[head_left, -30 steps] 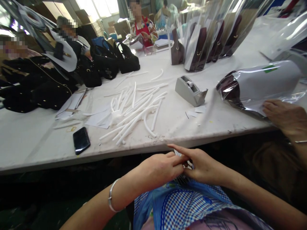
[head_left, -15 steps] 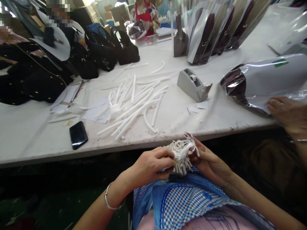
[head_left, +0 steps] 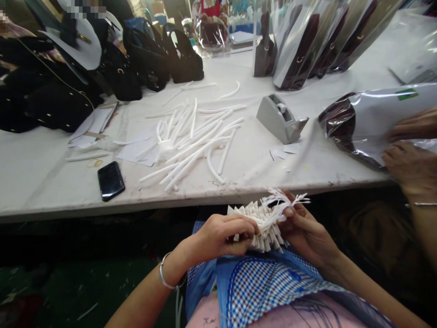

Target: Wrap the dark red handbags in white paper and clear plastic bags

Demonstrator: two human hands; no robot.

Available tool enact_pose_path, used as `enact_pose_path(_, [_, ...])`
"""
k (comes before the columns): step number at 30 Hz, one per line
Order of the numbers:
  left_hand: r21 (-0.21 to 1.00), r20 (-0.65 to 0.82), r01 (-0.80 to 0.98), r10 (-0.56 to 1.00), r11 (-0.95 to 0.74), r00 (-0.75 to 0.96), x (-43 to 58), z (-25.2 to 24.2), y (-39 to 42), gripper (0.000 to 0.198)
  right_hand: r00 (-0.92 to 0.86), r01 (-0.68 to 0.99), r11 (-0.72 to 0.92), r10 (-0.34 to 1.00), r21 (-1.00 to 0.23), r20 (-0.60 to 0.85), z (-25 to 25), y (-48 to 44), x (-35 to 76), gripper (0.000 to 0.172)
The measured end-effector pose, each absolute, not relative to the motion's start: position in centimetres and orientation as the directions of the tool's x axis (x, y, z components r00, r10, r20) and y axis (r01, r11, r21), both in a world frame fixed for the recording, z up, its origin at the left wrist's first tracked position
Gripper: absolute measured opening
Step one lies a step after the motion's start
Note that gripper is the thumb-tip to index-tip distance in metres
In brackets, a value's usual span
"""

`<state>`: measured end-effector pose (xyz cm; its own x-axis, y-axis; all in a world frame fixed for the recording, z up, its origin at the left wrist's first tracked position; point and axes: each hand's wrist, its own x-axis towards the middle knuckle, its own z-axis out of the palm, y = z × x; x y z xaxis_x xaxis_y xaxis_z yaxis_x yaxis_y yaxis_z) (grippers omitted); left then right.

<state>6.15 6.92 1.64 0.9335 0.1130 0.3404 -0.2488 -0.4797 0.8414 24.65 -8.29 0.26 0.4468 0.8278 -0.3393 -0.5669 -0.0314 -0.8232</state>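
Note:
Below the table's front edge, over my lap, both hands hold a bundle of small white tags with white strings (head_left: 264, 218). My left hand (head_left: 221, 234) is closed round the left side of the bundle, a silver bangle on its wrist. My right hand (head_left: 303, 228) grips the right side, fingers pinching the loose strings that fan out at the top. A blue checked apron (head_left: 259, 284) lies under both hands.
On the white table (head_left: 41, 182) lie a heap of white foam tubes (head_left: 191, 141), a black phone (head_left: 110, 181), a grey tape dispenser (head_left: 282, 118) and paper scraps. Black handbags (head_left: 150, 64) stand at the back left. Another person's hands (head_left: 408, 155) press a bagged dark purse (head_left: 368, 123) at right.
The tag bundle came up out of my lap into view between both hands, its strings now fanned out. The other person's second hand has come onto the bagged purse.

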Motion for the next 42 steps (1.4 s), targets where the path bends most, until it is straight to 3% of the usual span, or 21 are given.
enact_pose_path(2, [0.82, 0.333, -0.213, 0.141, -0.531, 0.932, 6.1, 1.4, 6.8, 0.014, 0.382, -0.502, -0.097, 0.867, -0.86, -0.321, 0.2, -8.4, 24.6, 0.046])
enact_pose_path(7, [0.752, 0.275, -0.108, 0.161, -0.65, 0.948, 6.0, 0.3, 6.5, 0.01, 0.087, -0.019, -0.332, 0.939, -0.943, -0.332, 0.1, -8.4, 25.3, 0.047])
enact_pose_path(9, [0.771, 0.252, -0.087, 0.175, -0.631, 0.952, 6.0, -0.4, 6.2, 0.011, 0.104, -0.074, -0.331, 0.936, -0.941, -0.337, 0.1, -8.5, 25.4, 0.041])
enact_pose_path(12, [0.825, 0.195, -0.041, 0.216, -0.563, 0.957, 5.9, -1.3, 5.6, 0.012, 0.322, -0.424, -0.148, 0.897, -0.893, -0.302, 0.0, -8.5, 25.2, 0.032])
enact_pose_path(14, [0.882, 0.132, 0.002, 0.252, -0.471, 0.959, 6.0, -1.4, 5.2, 0.012, 0.443, -0.589, 0.007, 0.839, -0.808, -0.316, 0.1, -8.5, 24.7, 0.033])
enact_pose_path(16, [0.946, 0.068, 0.039, 0.315, -0.322, 0.947, 6.2, -1.2, 4.9, 0.009, 0.434, -0.642, 0.023, 0.835, -0.766, -0.338, 0.1, -8.4, 24.3, 0.034])
enact_pose_path(21, [0.986, -0.045, -0.018, 0.376, 0.163, 0.925, 6.6, -0.1, 4.8, 0.021, 0.391, -0.58, 0.006, 0.879, -0.815, -0.272, 0.0, -8.7, 24.2, 0.03])
enact_pose_path(24, [0.975, -0.043, -0.042, 0.368, 0.22, 0.929, 6.6, -0.1, 4.9, 0.027, 0.304, -0.463, -0.1, 0.915, -0.881, -0.264, -0.6, -9.0, 25.0, 0.031])
enact_pose_path(27, [0.969, -0.05, -0.051, 0.394, 0.243, 0.918, 6.8, -0.4, 4.8, 0.032, 0.097, -0.156, -0.361, 0.921, -0.919, -0.378, -1.0, -9.2, 25.9, 0.036])
enact_pose_path(29, [0.965, -0.057, -0.049, 0.392, 0.257, 0.918, 7.1, -0.8, 4.6, 0.035, 0.052, -0.046, -0.404, 0.912, -0.914, -0.406, -0.9, -9.2, 26.2, 0.036])
enact_pose_path(30, [0.968, -0.06, -0.04, 0.387, 0.247, 0.92, 7.2, -1.0, 4.4, 0.037, 0.065, -0.07, -0.389, 0.917, -0.918, -0.394, -0.7, -9.2, 26.2, 0.034])
enact_pose_path(32, [0.979, -0.067, -0.012, 0.383, 0.202, 0.921, 7.4, -1.4, 3.9, 0.037, 0.184, -0.276, -0.282, 0.923, -0.919, -0.338, -0.2, -9.1, 26.1, 0.027])
enact_pose_path(34, [0.986, -0.072, 0.004, 0.397, 0.168, 0.915, 7.3, -1.6, 3.7, 0.035, 0.377, -0.528, -0.076, 0.871, -0.846, -0.314, 0.1, -9.0, 25.9, 0.023])
enact_pose_path(36, [0.986, -0.067, -0.006, 0.428, 0.166, 0.901, 7.1, -1.7, 3.6, 0.033, 0.49, -0.657, 0.081, 0.801, -0.75, -0.343, 0.0, -8.9, 25.7, 0.027])
enact_pose_path(42, [0.959, -0.048, -0.076, 0.421, 0.273, 0.906, 6.9, -1.2, 4.2, 0.032, 0.35, -0.636, -0.076, 0.858, -0.768, -0.375, -0.5, -9.7, 25.5, 0.03])
